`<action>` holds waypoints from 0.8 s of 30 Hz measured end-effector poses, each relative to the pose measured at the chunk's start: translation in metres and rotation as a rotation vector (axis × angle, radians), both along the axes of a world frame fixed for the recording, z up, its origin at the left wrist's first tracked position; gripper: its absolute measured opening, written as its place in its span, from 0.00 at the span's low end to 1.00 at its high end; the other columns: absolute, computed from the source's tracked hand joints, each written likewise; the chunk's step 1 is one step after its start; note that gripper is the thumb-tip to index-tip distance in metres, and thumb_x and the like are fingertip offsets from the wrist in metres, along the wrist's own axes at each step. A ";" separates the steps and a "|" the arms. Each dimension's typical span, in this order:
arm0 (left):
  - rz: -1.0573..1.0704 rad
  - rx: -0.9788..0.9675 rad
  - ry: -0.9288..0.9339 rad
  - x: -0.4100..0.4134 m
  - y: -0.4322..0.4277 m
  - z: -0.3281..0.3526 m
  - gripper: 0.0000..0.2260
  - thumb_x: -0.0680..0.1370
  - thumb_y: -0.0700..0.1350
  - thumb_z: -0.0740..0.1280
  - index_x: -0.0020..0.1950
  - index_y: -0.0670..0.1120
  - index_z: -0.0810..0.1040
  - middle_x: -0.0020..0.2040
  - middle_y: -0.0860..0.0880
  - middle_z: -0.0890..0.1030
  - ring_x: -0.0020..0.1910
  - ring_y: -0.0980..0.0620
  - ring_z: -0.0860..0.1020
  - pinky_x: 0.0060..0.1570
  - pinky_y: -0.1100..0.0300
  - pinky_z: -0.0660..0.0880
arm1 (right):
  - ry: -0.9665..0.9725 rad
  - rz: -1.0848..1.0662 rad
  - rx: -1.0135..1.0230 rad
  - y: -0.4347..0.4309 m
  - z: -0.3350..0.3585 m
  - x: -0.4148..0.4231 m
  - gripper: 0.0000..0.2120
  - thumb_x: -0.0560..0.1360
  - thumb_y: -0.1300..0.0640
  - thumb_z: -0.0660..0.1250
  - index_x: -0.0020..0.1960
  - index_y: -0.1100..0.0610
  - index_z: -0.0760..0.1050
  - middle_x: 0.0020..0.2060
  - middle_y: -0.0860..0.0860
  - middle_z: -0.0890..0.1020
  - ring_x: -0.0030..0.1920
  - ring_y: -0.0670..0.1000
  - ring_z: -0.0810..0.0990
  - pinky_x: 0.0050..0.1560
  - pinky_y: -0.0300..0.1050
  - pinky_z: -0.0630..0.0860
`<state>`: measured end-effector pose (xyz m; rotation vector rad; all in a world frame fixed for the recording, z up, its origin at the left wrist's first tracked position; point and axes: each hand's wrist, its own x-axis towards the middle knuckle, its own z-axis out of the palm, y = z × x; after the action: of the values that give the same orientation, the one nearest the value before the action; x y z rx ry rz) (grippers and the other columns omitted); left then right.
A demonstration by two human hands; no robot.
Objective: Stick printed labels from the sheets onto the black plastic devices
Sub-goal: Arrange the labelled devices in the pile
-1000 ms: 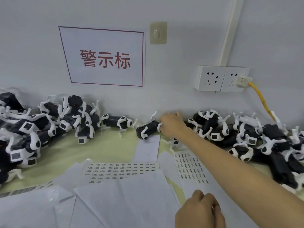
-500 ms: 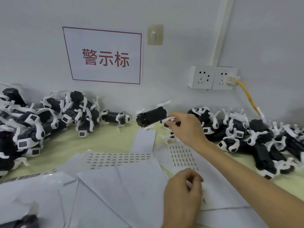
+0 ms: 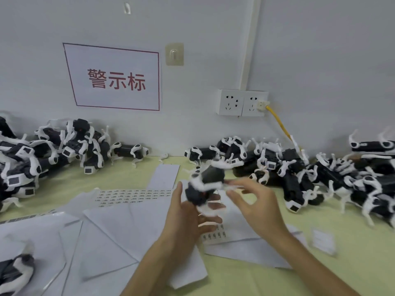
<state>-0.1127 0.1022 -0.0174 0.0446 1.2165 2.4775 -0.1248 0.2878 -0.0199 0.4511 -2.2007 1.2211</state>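
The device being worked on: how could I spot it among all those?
Find the wall sockets; below them lies the right-hand pile of black-and-white devices. Just left of it, one device sits in the left hand above the label sheets, the only one held.

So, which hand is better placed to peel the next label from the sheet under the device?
Right, probably. The left hand cradles the black device from below, while the right hand only pinches one white leg with fingertips, and the label sheet lies just beneath it.
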 end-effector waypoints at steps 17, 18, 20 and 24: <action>0.133 -0.084 0.129 0.010 0.003 -0.003 0.21 0.78 0.58 0.65 0.59 0.43 0.85 0.56 0.43 0.86 0.52 0.47 0.85 0.52 0.55 0.77 | -0.194 0.249 0.190 -0.008 -0.010 0.024 0.20 0.80 0.40 0.59 0.72 0.37 0.70 0.59 0.36 0.81 0.59 0.40 0.79 0.56 0.36 0.73; 0.151 -0.060 0.124 0.008 0.001 -0.004 0.21 0.77 0.57 0.65 0.59 0.43 0.85 0.55 0.44 0.86 0.49 0.48 0.85 0.50 0.57 0.78 | -0.178 0.211 0.229 -0.011 -0.012 0.025 0.22 0.80 0.40 0.59 0.73 0.38 0.69 0.58 0.35 0.81 0.57 0.39 0.79 0.56 0.37 0.73; 0.166 -0.027 0.128 0.005 -0.002 -0.005 0.20 0.77 0.57 0.65 0.59 0.44 0.84 0.52 0.47 0.86 0.42 0.51 0.84 0.43 0.60 0.79 | -0.160 0.174 0.235 -0.013 -0.014 0.025 0.22 0.80 0.41 0.60 0.73 0.41 0.70 0.52 0.30 0.80 0.53 0.39 0.80 0.57 0.38 0.74; 0.140 -0.004 0.120 0.004 -0.003 -0.008 0.19 0.78 0.54 0.67 0.61 0.44 0.85 0.57 0.47 0.85 0.43 0.51 0.84 0.49 0.55 0.73 | -0.135 0.118 0.240 -0.011 -0.013 0.025 0.22 0.80 0.43 0.59 0.71 0.46 0.74 0.53 0.26 0.76 0.56 0.35 0.77 0.61 0.37 0.70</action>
<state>-0.1090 0.0997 -0.0252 0.1116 1.3152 2.6255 -0.1000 0.2770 -0.0330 0.6191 -2.4806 1.0778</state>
